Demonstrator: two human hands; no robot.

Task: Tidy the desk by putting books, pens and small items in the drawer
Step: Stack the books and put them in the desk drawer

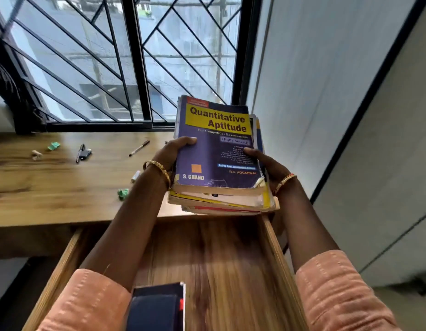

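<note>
While both hands hold a stack of books above the far end of the open drawer, the wooden desk stretches away to the left under a window. The left hand grips the stack's left edge, thumb curled over the cover of the top book, a purple and yellow "Quantitative Aptitude"; the right hand grips the right edge, its thumb also lying on that cover. Each wrist carries a gold bangle, and peach sleeves cover the forearms near the bottom of the view. The stack is tilted, and its lower books show yellow, white and red edges. The drawer is pulled out toward the person, with pale wooden side walls and a brown grained floor; a dark blue book lies in its near end. On the desk top small items lie scattered: a black pen near the back edge, another pen beside a small black object, a green clip, a second green clip near the front edge, a small white object beside the left wrist, and a small beige item farther left. Behind the desk a black-framed window with a diagonal metal grille looks out on a grey building. To the right stands a white panelled wall with dark trim.
</note>
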